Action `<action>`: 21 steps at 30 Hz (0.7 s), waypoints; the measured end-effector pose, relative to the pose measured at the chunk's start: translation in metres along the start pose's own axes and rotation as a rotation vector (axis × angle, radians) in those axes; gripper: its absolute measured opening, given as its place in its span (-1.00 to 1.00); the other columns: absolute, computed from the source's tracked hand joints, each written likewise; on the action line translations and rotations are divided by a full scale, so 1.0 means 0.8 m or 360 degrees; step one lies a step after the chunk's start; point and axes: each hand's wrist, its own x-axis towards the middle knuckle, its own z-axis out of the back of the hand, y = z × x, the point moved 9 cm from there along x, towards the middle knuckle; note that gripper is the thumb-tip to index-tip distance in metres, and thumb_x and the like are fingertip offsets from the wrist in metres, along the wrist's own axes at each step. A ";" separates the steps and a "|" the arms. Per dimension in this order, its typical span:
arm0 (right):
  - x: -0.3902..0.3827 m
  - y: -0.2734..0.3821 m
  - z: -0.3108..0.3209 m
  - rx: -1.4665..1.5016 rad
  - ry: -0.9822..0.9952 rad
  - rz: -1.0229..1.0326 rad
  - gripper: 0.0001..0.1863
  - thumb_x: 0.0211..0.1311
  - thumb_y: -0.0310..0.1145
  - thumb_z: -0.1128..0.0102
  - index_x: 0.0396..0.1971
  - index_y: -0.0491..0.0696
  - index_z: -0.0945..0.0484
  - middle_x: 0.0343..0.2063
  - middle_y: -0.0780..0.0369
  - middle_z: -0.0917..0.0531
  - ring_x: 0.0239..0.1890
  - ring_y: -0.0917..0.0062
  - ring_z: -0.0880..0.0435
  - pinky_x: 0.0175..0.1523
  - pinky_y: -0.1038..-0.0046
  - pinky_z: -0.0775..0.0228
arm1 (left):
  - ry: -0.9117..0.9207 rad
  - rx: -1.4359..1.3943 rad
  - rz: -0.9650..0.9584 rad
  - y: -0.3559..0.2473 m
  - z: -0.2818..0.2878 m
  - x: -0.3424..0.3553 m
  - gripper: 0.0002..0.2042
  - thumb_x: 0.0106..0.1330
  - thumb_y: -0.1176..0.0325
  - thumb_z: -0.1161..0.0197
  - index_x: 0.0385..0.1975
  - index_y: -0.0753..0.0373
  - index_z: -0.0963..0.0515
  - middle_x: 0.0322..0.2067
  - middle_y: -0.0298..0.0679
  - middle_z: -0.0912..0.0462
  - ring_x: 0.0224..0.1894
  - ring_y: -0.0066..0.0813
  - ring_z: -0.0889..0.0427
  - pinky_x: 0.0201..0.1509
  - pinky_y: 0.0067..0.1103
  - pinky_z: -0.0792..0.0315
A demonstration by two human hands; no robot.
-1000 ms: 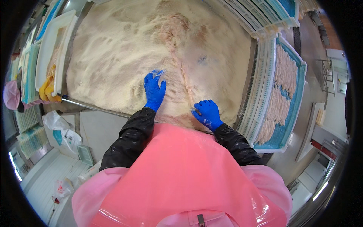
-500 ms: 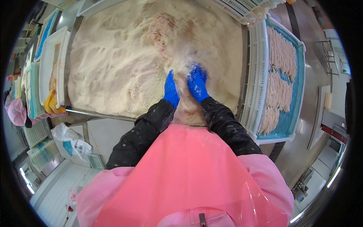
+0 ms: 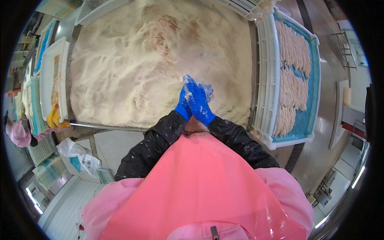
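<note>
Head view: showed the left hand (image 3: 183, 107) and right hand (image 3: 197, 104), both blue-gloved, pressed together over the near part of the powder (image 3: 114, 82), fingers mostly straight, a few spread past the right palm; could not tell of anything held between. Saw pale crumbs (image 3: 188, 96) on the gloves, a pink heap (image 3: 160, 40) farther back amid the powder, and pale strips (image 3: 294, 50) rowed in the blue tray (image 3: 305, 122) at right. Looked like a pressing or rubbing step; seemed to call next for firm, even palms, then parting.
</note>
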 end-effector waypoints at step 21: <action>-0.016 -0.038 0.597 0.0577 -0.0516 -0.0748 -0.74 0.24 -0.16 -0.11 -0.30 -0.05 -0.58 -0.64 0.44 -0.39 -0.63 0.79 -0.28 -0.50 0.71 -0.09 | -0.0549 0.0898 0.0147 -0.043 0.121 -0.006 -0.35 0.33 -0.21 0.23 -0.07 0.35 -0.46 -0.28 0.00 -0.62 -0.24 -0.07 -0.62 -0.14 -0.27 -0.52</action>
